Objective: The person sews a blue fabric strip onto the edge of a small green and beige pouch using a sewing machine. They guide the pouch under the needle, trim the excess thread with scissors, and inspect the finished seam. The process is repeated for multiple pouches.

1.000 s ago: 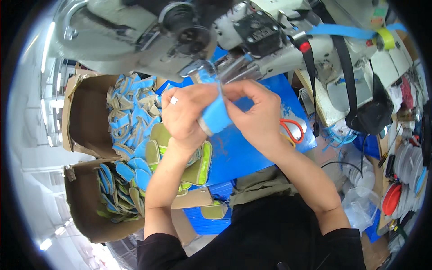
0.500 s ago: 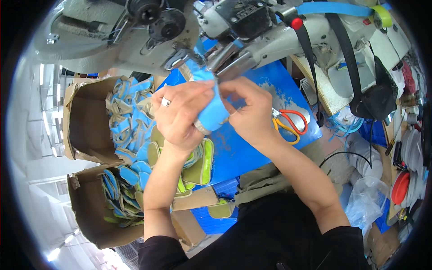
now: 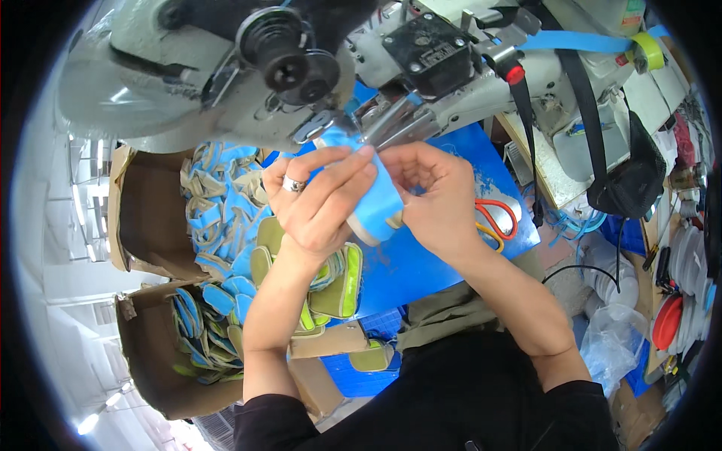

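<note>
"Where to look?"

"Just above the centre of the frame, at a blue fabric piece (image 3: 381, 198) with a beige edge, between left hand (image 3: 318, 201) and right hand (image 3: 440, 199)."

"Pointing which way?"

"Slanting steeply along its long axis, from upper left to lower right, with the broad end down and the upper end at the metal foot (image 3: 323, 124) of a grey sewing machine (image 3: 154, 37)."

"Held how?"

"By the left, half closed, with bent fingers across the blue face; by the right, nearly closed, with curled fingers at the right edge. Cannot tell the left thumb's place."

"Near what?"

"Near orange-and-yellow-handled scissors (image 3: 495, 202), right of the right hand on a blue tabletop (image 3: 398, 263)."
</note>
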Tool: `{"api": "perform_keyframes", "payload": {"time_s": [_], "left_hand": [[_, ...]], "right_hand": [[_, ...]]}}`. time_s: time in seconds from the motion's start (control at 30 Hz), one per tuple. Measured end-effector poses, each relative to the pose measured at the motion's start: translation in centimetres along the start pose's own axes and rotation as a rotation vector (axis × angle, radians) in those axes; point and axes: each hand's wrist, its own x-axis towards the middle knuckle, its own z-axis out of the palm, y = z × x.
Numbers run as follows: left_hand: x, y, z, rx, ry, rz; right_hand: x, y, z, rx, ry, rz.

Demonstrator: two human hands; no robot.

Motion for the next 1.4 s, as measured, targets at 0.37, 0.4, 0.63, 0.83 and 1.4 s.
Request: {"api": "perform_keyframes", "payload": {"time_s": [0.37,0.4,0.63,0.83,1.4], "left_hand": [[-2.1,0.6,1.2,-0.353,0.181,-0.288],[-1.7,0.7,1.1,-0.304,0.176,-0.239],[-1.0,0.9,0.1,-0.074,0.040,-0.046],[-0.7,0.7,0.4,-0.062,0.057,-0.049],[-1.7,2.4,0.3,-0.048,0.107,-0.150]], "right_hand": [[-0.2,0.8,-0.7,-0.086,-0.014,-0.130],[0.0,0.9,-0.7,-0.132,-0.022,-0.172],[-0.1,0.8,-1.0,-0.084,-0.089,-0.084],[-0.2,-2.1,-1.9,-0.011,-0.188,0.133],[-0.7,-4.2,-3.9,-0.052,-0.385,0.198]]}}
